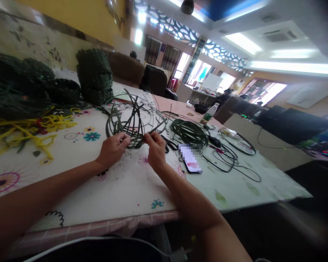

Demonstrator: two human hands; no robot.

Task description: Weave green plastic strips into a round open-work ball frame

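A partly woven basket of dark green strips [133, 125] stands on the patterned tablecloth, its loose strip ends sticking up and out. My left hand [115, 147] pinches the near left side of the weave with closed fingers. At the near right side, my right hand [155, 145] grips the strips between thumb and fingers. Both hands are a short way apart on the rim nearest me. Just right of my right hand lie black-handled scissors [171, 145], and beyond them a coil of green strips [190, 131].
A phone [190, 159] lies right of my right forearm. Thin black cord loops [235, 163], a bottle [210, 112] and a dark mouse-like object [214, 141] are farther right. Stacked dark green woven baskets [95, 76] and yellow strips [41, 133] sit at the left.
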